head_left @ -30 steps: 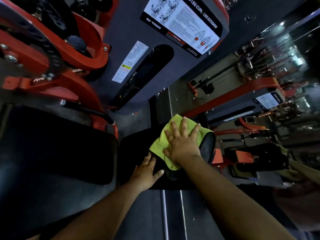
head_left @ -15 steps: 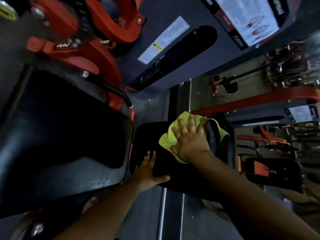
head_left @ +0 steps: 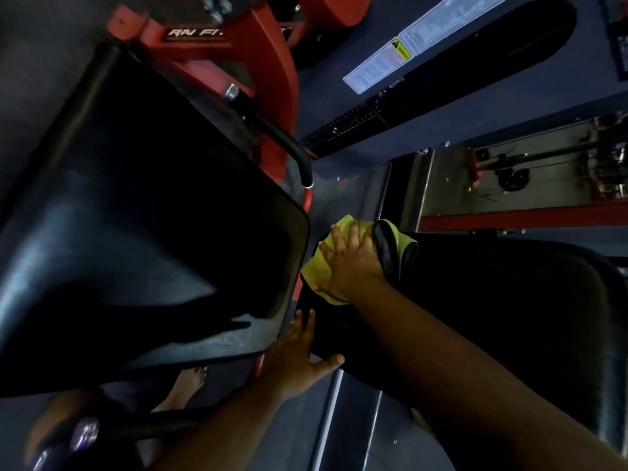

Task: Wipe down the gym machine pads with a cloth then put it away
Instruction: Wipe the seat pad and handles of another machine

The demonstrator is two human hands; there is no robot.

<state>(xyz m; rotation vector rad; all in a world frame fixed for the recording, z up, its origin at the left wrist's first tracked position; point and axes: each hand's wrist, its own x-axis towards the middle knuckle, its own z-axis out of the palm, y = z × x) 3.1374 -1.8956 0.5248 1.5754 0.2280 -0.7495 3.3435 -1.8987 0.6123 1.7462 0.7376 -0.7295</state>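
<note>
Wiping underway: right hand (head_left: 350,266), fingers spread flat, presses cloth (head_left: 317,270) on pad (head_left: 492,300); left hand (head_left: 294,358), open, braces below. Next: sweep farther across.

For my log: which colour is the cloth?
Yellow-green cloth, seen in the head view.

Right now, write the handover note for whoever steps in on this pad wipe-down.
Right hand: flat, fingers spread, pressing the yellow cloth onto the far end of the small black pad.
Left hand: open, resting on that pad's near edge, holding nothing.
Large black pad: to the left, beside the red frame; neither hand touches it.
Done: wiping of the small pad is under way.
Left: finish the small pad, wipe any other pads that need it, then put the cloth away.
</note>
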